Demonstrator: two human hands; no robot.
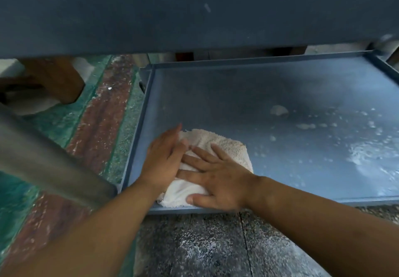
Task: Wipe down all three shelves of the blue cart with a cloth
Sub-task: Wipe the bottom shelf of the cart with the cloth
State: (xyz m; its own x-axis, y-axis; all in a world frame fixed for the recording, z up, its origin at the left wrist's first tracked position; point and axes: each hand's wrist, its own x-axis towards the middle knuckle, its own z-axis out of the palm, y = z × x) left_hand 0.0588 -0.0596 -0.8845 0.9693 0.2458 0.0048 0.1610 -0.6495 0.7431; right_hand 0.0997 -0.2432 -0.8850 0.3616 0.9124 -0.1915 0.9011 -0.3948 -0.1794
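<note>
A white terry cloth (226, 145) lies bunched in the near left corner of the blue cart's low shelf (237, 95). My left hand (164, 158) lies flat on the cloth's left side, fingers pointing away from me. Across the cloth's near part my right hand (218, 179) presses flat, fingers spread and pointing left, touching the left hand. White dusty smears (367, 153) cover the shelf's right side. The shelf above (172, 13) fills the top of the view.
A grey metal cart post (49, 158) slants across the left. Green and red patterned floor (103, 114) lies left of the cart, speckled dark floor (194, 244) in front. A brown wooden leg (56, 80) stands at far left.
</note>
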